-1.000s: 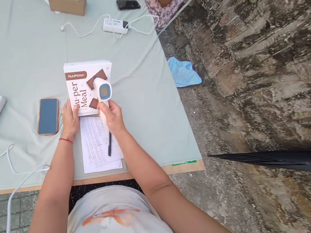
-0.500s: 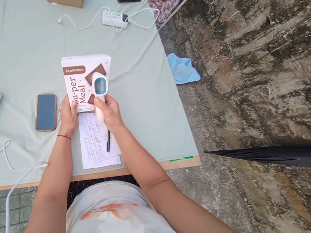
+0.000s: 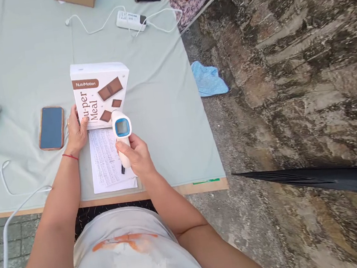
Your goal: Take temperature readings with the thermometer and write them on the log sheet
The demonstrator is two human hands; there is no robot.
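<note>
The right hand [image 3: 137,153] is closing its grip around the thermometer [image 3: 122,134], screen tilted up for reading; beside it, the left hand [image 3: 76,130] is steadying the box [image 3: 99,93] on the table [image 3: 170,122].

Person wears a light grey-white top with an orange printed mark across the chest. Arms bare, no sleeves showing. Thin red thread bracelet [image 3: 67,157] on the left wrist. Ring [image 3: 68,124] on one finger of the left hand [image 3: 77,134].
</note>
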